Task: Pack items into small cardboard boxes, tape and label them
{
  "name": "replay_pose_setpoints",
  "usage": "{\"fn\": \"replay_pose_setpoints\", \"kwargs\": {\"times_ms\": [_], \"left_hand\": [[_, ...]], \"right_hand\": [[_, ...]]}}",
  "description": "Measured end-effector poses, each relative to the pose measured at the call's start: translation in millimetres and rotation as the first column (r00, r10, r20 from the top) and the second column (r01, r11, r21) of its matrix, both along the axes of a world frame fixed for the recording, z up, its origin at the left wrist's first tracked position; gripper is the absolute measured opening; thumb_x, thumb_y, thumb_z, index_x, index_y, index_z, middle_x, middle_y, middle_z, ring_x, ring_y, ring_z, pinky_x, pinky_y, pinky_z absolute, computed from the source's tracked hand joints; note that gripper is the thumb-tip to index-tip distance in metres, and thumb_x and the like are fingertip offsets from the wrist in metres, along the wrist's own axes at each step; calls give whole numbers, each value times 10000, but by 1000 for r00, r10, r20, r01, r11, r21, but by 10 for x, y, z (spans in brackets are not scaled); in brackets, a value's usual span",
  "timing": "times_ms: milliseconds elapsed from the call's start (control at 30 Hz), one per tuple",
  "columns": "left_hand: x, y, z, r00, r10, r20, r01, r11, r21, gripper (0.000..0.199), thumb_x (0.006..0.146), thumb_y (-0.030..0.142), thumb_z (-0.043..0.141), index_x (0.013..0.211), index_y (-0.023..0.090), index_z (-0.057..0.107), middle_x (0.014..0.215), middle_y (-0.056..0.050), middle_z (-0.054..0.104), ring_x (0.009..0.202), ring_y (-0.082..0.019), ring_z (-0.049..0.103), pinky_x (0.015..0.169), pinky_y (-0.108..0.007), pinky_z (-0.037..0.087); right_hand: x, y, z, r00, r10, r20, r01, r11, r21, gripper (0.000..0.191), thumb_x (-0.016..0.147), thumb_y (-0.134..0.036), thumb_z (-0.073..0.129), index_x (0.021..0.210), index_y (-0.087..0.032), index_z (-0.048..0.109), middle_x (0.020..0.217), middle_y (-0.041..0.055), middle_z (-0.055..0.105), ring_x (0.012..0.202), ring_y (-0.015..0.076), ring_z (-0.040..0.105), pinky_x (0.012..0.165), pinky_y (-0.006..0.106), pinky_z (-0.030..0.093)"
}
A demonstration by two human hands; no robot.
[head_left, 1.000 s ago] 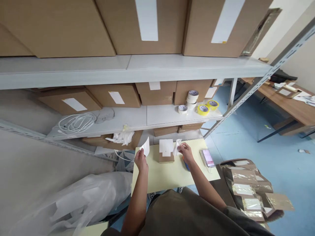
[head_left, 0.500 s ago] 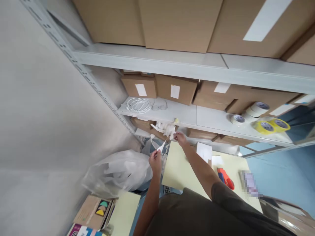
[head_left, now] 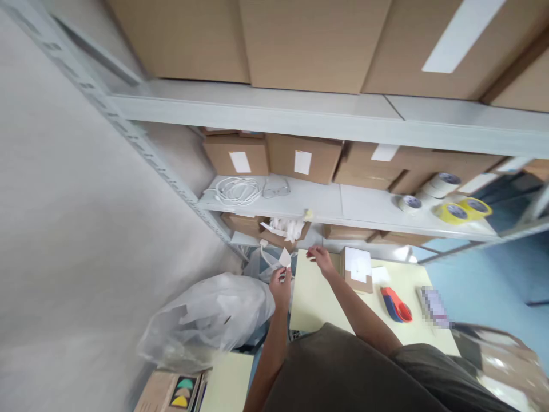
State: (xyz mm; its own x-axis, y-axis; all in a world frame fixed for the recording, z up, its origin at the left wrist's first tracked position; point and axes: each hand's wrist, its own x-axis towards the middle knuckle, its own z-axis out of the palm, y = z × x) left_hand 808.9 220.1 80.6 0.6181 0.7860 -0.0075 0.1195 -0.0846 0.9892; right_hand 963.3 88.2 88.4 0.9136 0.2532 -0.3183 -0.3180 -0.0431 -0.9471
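My left hand [head_left: 281,286] is closed in a pinch around a small white slip of paper [head_left: 285,257], whose pointed top sticks up past the fingertips. To its right, over the left end of the pale yellow table [head_left: 315,306], my right hand [head_left: 320,258] hovers with its fingers loosely apart and no object visible in them. Just beyond both hands, an open cardboard box on the lower shelf holds a heap of crumpled white strips [head_left: 289,228]. A cardboard box with a white label [head_left: 358,266] sits on the table, right of my right hand.
A red and blue tape dispenser [head_left: 395,305] lies on the table near a blurred-out item [head_left: 434,306]. On the middle shelf are coiled white cable [head_left: 238,190], glasses [head_left: 277,189] and several tape rolls [head_left: 454,213]. A translucent plastic bag [head_left: 214,309] bulges at the left.
My right hand has drawn back from the white strips toward the table. The left hand still pinches the white slip, now turned more upright. The view has shifted slightly.
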Motion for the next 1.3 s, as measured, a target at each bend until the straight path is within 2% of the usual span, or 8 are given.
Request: {"fn": "replay_pose_setpoints", "kwargs": {"times_ms": [133,267,367,533,667,867,1000,1300], "left_hand": [[280,-422,-86,959,-280,31,259,919,298,221,907,432,709,851,227,766,953,-80,756,932,-220,708,845,-346,576],[442,-996,-200,877,-474,-82,455,763,459,61,856,299,779,887,250,799,1083,-105,745,1086,-267,684,990,-417,565],[517,-1346,-310,775,-610,-164,614,666,423,276,759,325,883,1023,276,817,1315,-118,695,1277,-323,612,1099,-462,520],[718,-1709,-564,797,-587,-146,586,809,-52,399,818,533,783,1036,200,751,1123,-122,757,1013,-258,723,892,-386,596],[915,-1914,-753,832,-542,-123,495,823,-277,372,713,499,827,850,191,669,815,-59,756,775,-208,718,774,-330,579],[1136,-2123,-938,856,-400,-327,354,915,-193,267,660,360,830,767,217,632,757,-22,747,730,-196,709,731,-300,541],[1239,-2205,-1048,830,-330,-449,319,942,-103,241,654,313,828,759,229,628,753,0,744,740,-188,716,752,-293,539],[1205,-2351,-1188,795,-238,-558,263,964,-37,232,682,287,809,709,242,582,762,4,736,763,-192,720,770,-293,541]], "right_hand": [[-542,-603,59,975,139,-171,-136,990,28,588,771,-765,723,800,-177,742,836,99,762,887,244,713,762,332,542],[-670,-1108,17,981,-46,-190,56,997,49,506,702,-668,832,776,-176,736,806,73,750,861,241,700,766,346,540],[-636,-1485,-107,955,-238,-179,244,970,14,469,646,-605,872,730,-175,705,760,71,733,802,246,696,716,343,512],[-575,-2003,-325,912,-293,-287,302,953,-13,442,651,-574,877,740,-199,661,790,65,736,807,238,727,740,331,527],[-492,-2222,-509,930,-203,-306,202,979,-37,384,739,-540,831,744,-208,640,783,54,719,801,219,719,736,320,546],[-228,-2365,-822,962,-234,-143,180,932,-314,161,762,-342,742,816,-217,656,673,6,632,708,217,643,678,315,503],[-130,-2414,-993,970,-242,1,223,890,-398,269,736,-248,676,998,-246,614,710,-38,622,720,208,649,706,295,485],[-178,-2460,-1169,986,-166,-13,139,863,-485,203,783,-218,639,827,-273,448,722,-50,603,678,181,599,653,266,415]]}}
